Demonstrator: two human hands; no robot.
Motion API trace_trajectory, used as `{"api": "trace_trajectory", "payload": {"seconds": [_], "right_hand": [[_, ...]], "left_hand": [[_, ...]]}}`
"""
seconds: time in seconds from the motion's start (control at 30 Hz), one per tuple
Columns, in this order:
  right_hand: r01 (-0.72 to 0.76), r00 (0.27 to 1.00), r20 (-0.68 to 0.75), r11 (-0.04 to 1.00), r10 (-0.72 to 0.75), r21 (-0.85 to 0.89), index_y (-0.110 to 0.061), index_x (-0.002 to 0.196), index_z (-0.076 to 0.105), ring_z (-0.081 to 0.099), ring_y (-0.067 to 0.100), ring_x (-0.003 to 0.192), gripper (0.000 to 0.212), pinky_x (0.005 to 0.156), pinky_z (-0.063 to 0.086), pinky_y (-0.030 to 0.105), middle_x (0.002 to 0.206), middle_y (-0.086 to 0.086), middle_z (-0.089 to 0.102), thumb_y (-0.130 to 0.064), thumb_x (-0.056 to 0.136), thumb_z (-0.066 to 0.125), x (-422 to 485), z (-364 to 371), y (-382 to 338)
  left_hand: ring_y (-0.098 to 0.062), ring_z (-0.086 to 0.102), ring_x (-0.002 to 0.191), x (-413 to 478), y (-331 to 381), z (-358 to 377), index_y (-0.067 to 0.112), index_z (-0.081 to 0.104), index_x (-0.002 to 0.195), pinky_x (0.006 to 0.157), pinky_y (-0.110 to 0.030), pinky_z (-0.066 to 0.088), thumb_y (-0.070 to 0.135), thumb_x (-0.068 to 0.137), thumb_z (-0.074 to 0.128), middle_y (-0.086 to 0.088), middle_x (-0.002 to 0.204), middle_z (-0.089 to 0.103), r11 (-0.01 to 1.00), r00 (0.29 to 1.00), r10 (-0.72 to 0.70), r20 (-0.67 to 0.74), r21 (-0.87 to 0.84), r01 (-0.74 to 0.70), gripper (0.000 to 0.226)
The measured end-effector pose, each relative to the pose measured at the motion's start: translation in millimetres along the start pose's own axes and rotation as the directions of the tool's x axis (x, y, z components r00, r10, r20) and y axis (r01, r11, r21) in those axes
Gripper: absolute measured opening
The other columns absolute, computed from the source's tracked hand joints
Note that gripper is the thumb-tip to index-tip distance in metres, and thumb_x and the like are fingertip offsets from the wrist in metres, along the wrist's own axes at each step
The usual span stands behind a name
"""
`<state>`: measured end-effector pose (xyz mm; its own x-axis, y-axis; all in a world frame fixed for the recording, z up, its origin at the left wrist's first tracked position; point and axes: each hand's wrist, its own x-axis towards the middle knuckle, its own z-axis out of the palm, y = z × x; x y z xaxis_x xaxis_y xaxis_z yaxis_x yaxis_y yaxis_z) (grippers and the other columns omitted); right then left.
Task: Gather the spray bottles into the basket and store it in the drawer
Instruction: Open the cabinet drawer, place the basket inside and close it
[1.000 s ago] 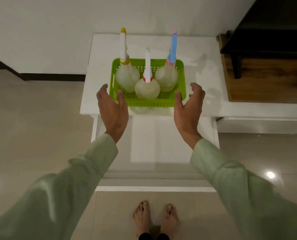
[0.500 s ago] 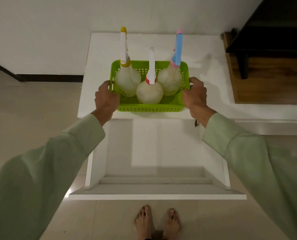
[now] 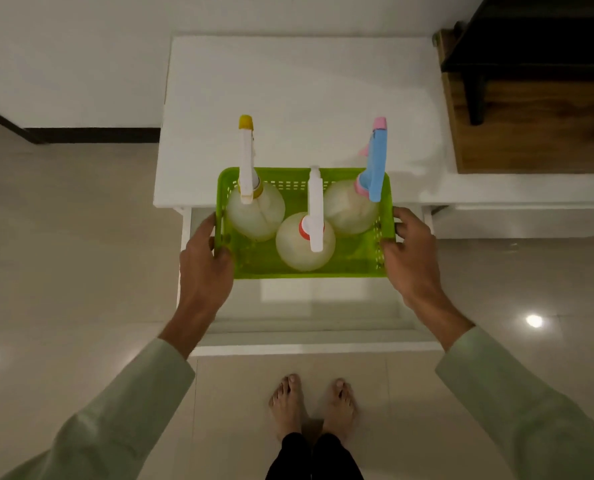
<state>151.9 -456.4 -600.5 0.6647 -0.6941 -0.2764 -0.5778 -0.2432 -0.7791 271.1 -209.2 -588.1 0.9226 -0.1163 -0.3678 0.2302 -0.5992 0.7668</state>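
A lime-green basket (image 3: 354, 268) holds three round, pale spray bottles standing upright: one with a yellow-tipped white nozzle (image 3: 255, 211), one with a white nozzle and red collar (image 3: 304, 245), one with a blue and pink nozzle (image 3: 349, 211). My left hand (image 3: 205, 261) grips the basket's left wall and my right hand (image 3: 413, 254) grips its right wall. The basket hangs over the pulled-out white drawer (image 3: 309, 346), partly overlapping the front edge of the white cabinet top (image 3: 299, 98).
A dark wooden bench (image 3: 538, 119) with a black frame stands to the right of the cabinet. Glossy beige floor tiles surround the drawer, and my bare feet (image 3: 312, 403) stand just in front of it. A white wall lies behind the cabinet.
Both hands closed on the basket's sides and carried it off the cabinet top toward me, so it now hangs over the open drawer.
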Motion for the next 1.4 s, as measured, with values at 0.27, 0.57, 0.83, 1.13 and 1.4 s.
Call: {"api": "trace_trajectory", "payload": {"seconds": [0.27,0.57,0.83,1.13,1.4], "right_hand": [[-0.071,0.997,0.043,0.997,0.069,0.038,-0.018,0.124,0.062,0.072,0.029,0.091,0.055,0.072,0.062,0.046,0.113,0.01,0.072,0.017,0.083,0.049,-54.1,1.4,58.6],[-0.17,0.983,0.075,0.984,0.165,0.053,-0.006,0.111,0.061,0.068,0.034,0.087,0.043,0.069,0.059,0.045,0.102,0.013,0.071,0.019,0.079,0.049,-35.1,41.3,111.3],[-0.336,0.939,0.094,0.941,0.331,0.039,-0.019,0.091,0.055,0.058,0.026,0.07,0.039,0.053,0.05,0.035,0.094,0.011,0.066,0.017,0.078,0.043,20.7,88.4,155.4],[-0.43,0.9,0.086,0.903,0.428,0.008,-0.016,0.094,0.051,0.058,0.03,0.077,0.026,0.054,0.046,0.032,0.101,0.011,0.063,0.008,0.088,0.046,43.5,130.3,197.0],[-0.458,0.88,0.124,0.889,0.458,-0.03,-0.013,0.101,0.048,0.058,0.03,0.08,0.016,0.061,0.051,0.039,0.109,0.015,0.063,0.0,0.093,0.049,37.2,133.8,209.8]], "left_hand": [[-0.027,0.071,0.088,-52.5,-56.6,12.7,0.022,0.051,0.132,0.064,-0.034,0.058,-0.008,0.092,0.047,-0.013,0.107,0.072,0.994,0.993,-0.104,0.06,-0.031,0.106,0.05],[-0.03,0.064,0.088,-12.3,-102.5,52.7,0.013,0.052,0.116,0.054,-0.026,0.045,-0.015,0.084,0.042,-0.019,0.106,0.068,0.978,0.964,-0.207,0.169,0.042,0.203,0.043],[-0.041,0.067,0.091,38.5,-148.0,101.7,0.014,0.05,0.11,0.071,-0.048,0.056,-0.005,0.088,0.05,-0.021,0.104,0.071,0.944,0.933,-0.328,0.149,0.096,0.317,0.03],[-0.031,0.061,0.079,68.5,-200.8,140.4,0.013,0.048,0.103,0.049,-0.026,0.045,0.005,0.092,0.058,-0.023,0.105,0.068,0.921,0.917,-0.382,0.114,0.128,0.368,0.017],[-0.03,0.061,0.077,65.3,-218.5,144.7,0.012,0.045,0.112,0.049,-0.027,0.046,0.006,0.093,0.056,-0.025,0.111,0.064,0.906,0.895,-0.416,0.161,0.154,0.393,0.022]]}}
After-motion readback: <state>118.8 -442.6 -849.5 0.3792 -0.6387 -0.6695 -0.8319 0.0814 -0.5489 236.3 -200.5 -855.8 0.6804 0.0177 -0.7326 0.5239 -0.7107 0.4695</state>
